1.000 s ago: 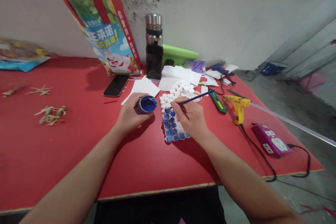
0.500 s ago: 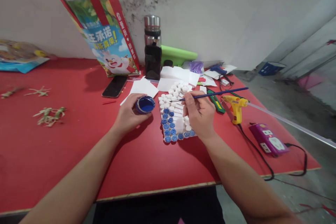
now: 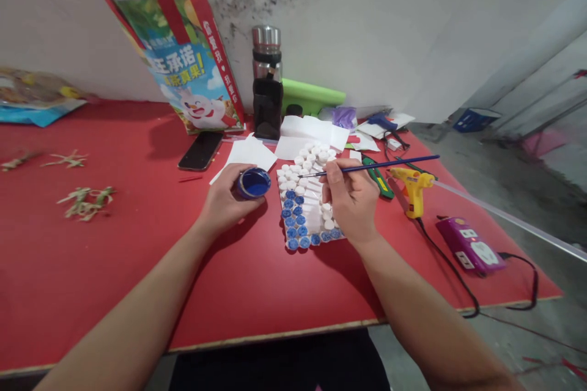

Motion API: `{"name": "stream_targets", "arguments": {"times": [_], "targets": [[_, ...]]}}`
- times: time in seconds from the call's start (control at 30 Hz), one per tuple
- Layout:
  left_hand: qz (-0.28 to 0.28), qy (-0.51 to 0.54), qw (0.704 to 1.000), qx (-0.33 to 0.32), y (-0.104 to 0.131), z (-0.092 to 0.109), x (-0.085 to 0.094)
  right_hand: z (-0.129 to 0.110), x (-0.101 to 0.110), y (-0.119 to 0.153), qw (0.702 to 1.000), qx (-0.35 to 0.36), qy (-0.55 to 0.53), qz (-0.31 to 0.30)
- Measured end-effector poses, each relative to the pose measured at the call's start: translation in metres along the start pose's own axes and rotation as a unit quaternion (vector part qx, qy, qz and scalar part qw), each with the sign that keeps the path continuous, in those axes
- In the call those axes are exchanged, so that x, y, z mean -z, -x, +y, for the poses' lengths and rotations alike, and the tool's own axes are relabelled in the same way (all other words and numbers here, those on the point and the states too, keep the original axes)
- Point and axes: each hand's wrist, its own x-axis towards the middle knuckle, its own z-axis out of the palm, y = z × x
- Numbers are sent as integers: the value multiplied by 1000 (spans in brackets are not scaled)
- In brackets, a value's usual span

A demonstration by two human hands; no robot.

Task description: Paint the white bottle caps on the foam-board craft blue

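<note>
Our right hand [image 3: 351, 198] pinches the paintbrush [image 3: 371, 165] between thumb and fingers, its bristle end reaching left of the grip, over the white discs of the panel [image 3: 312, 211], which lies on the red surface [image 3: 257, 281] below and left of that hand; our left hand [image 3: 228, 198] wraps the jar of blue paint [image 3: 254, 183], open mouth upward, just left of the panel

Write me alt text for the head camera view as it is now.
A person's right hand holds a thin paintbrush over a board of small white and blue discs, while the left hand grips an open jar of blue paint. On the red table are a yellow glue gun, a phone and a bottle.
</note>
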Motion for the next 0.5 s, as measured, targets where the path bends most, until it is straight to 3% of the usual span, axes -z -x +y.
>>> {"name": "stream_targets", "arguments": {"times": [0.27,0.5], "targets": [[12,-1,1000,-12,1,-5,-2,-4,3,-6,1000,-4,5,18],[8,1,1000,-8,1,-3,-1,-4,3,-11,994,-81,-71,-6]]}}
